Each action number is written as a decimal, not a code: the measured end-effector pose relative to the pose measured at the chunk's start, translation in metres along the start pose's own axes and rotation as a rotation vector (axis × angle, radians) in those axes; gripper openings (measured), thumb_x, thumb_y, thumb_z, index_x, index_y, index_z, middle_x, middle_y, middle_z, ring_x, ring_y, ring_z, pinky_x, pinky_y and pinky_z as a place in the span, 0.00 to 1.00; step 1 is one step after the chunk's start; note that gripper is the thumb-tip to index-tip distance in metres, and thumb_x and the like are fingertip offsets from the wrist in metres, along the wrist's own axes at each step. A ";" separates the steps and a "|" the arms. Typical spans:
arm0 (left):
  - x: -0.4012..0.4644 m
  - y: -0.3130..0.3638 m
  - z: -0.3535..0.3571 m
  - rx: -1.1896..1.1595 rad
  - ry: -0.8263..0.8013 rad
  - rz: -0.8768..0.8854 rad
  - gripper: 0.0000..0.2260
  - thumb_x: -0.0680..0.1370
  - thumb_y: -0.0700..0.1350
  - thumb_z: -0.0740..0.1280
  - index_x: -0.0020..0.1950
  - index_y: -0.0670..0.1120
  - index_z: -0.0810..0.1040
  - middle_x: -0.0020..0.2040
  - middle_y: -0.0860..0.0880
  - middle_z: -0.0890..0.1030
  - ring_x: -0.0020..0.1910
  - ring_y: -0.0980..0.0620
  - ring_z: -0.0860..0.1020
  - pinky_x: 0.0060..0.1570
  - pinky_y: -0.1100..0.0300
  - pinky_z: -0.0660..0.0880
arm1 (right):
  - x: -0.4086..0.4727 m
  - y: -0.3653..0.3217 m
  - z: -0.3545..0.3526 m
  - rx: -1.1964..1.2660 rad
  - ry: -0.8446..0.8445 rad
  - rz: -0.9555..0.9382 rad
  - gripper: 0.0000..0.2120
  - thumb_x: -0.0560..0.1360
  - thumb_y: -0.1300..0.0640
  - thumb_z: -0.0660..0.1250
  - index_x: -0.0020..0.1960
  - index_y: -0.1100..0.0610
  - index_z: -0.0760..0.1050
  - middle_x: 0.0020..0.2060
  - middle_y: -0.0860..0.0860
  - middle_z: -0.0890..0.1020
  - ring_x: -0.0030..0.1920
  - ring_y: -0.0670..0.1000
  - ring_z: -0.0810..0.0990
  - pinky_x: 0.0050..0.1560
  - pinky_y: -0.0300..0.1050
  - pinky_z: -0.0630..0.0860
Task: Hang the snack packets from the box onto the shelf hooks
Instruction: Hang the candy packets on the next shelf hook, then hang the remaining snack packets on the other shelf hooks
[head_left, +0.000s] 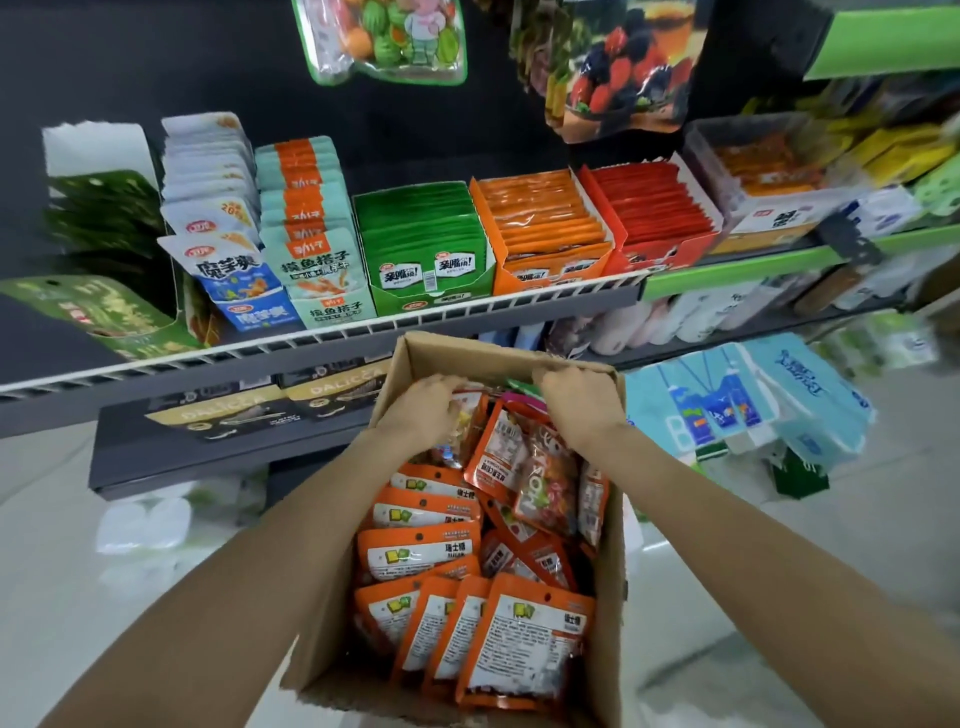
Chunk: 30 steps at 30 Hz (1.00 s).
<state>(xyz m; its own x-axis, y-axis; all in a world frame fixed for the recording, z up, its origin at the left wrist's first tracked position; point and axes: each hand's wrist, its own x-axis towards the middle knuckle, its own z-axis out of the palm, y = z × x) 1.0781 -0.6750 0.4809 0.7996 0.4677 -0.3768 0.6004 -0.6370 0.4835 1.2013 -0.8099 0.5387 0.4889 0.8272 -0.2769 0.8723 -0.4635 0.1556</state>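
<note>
likely both hands dig blind: left hand curls among packets, right hand seems to grip the box rim; loose packets could snag, spill.

The box is plain brown cardboard, matt and slightly rough. Inside it, the orange snack packets are glossy plastic film (creased, catching light). Behind the box, the shelf edge looks like dark matt metal.
</note>
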 end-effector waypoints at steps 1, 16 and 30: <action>0.000 -0.003 -0.002 0.014 -0.026 -0.011 0.20 0.81 0.40 0.57 0.73 0.46 0.64 0.72 0.45 0.67 0.70 0.46 0.66 0.70 0.55 0.62 | 0.000 0.001 -0.001 0.046 0.028 0.005 0.19 0.75 0.68 0.59 0.64 0.59 0.68 0.51 0.56 0.81 0.48 0.57 0.81 0.35 0.46 0.69; 0.007 0.012 -0.017 0.388 0.209 -0.017 0.14 0.74 0.31 0.62 0.55 0.44 0.79 0.52 0.43 0.82 0.49 0.43 0.80 0.46 0.51 0.78 | 0.003 0.015 -0.011 0.453 0.206 0.080 0.07 0.76 0.69 0.54 0.52 0.60 0.65 0.39 0.64 0.76 0.40 0.65 0.76 0.36 0.51 0.69; -0.059 0.036 -0.138 -0.140 0.566 0.168 0.07 0.78 0.42 0.65 0.50 0.41 0.81 0.45 0.48 0.80 0.46 0.53 0.75 0.45 0.63 0.67 | 0.003 0.028 -0.076 0.921 0.494 0.157 0.07 0.79 0.66 0.56 0.51 0.63 0.73 0.36 0.52 0.75 0.31 0.50 0.68 0.36 0.43 0.62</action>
<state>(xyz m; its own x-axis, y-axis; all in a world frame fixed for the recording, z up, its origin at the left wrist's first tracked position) 1.0548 -0.6407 0.6296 0.7438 0.6455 0.1734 0.4307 -0.6613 0.6142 1.2273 -0.7958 0.6143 0.7224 0.6786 0.1327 0.5638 -0.4671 -0.6811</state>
